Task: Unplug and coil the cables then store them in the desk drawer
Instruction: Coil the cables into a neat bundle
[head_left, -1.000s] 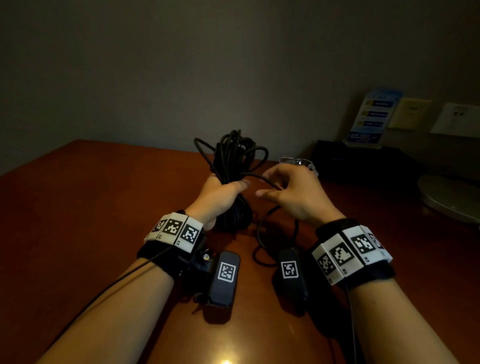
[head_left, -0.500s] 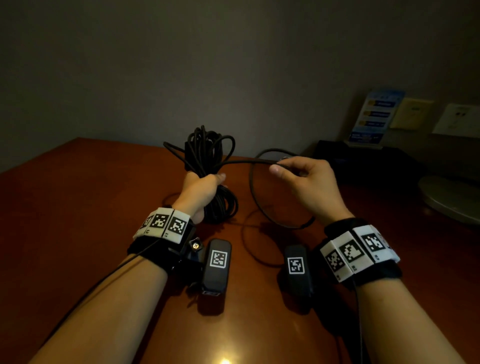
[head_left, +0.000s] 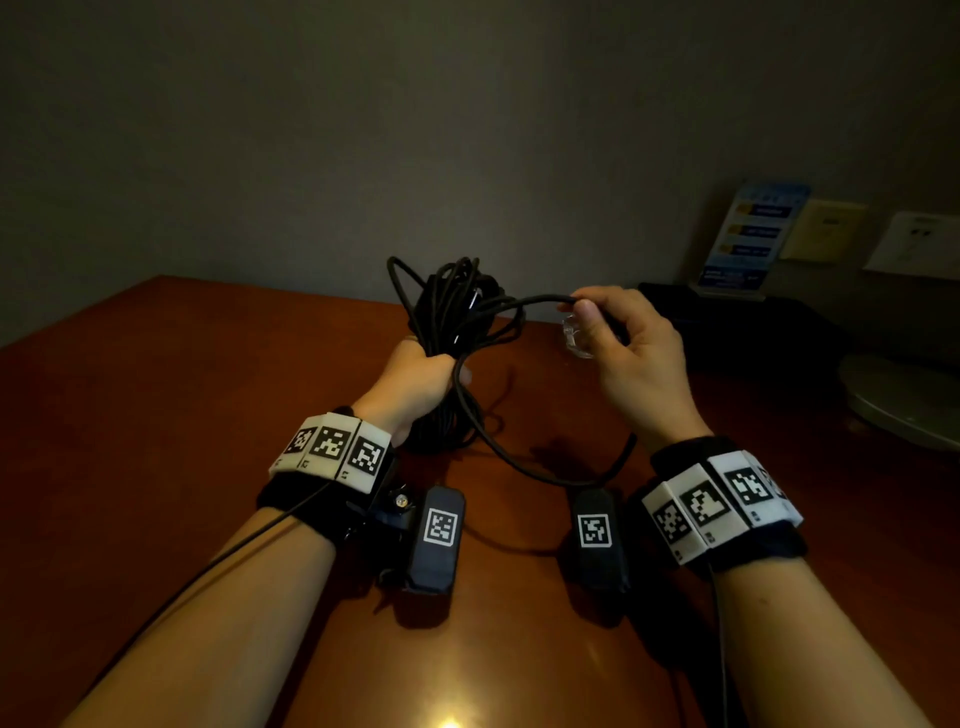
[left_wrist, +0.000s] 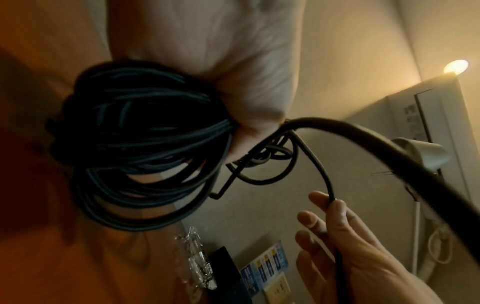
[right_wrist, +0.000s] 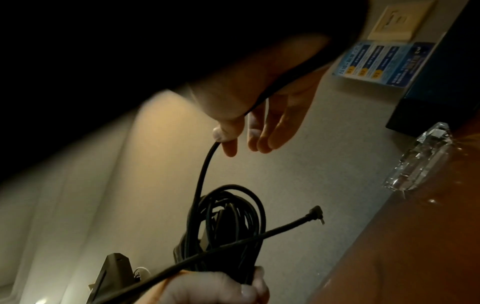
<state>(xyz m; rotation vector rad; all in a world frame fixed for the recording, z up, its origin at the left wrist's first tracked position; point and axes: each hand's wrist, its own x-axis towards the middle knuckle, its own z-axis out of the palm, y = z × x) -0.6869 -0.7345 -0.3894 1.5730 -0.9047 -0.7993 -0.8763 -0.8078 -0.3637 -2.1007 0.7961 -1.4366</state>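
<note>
Coiling is the step in hand, and it looks nearly finished, with only a short run of slack left to gather. Take the coiled bundle (head_left: 451, 332) as the landmark: it stands upright above the wooden desk (head_left: 156, 426), and the left hand (head_left: 415, 384) has its fingers wrapped fully around the bundle's waist. To the right of the bundle and level with its top, the right hand (head_left: 631, 353) pinches the loose cable strand (head_left: 524, 304) between thumb and forefinger; the other fingers are relaxed and hold nothing. Below and right of the bundle, the slack hangs in one open loop toward the desk. An angled plug end (right_wrist: 317, 214) projects free from the bundle's side. To lay the next turn well, carry the pinched strand over the bundle's top at the same loop size as the existing turns, let the cable rotate in the pinch so it does not kink, and keep the left grip firm so earlier loops do not spill. A clear glass object (head_left: 576, 338) sits on the desk just right of the bundle; keep the swinging slack away from it. No drawer is visible.
</note>
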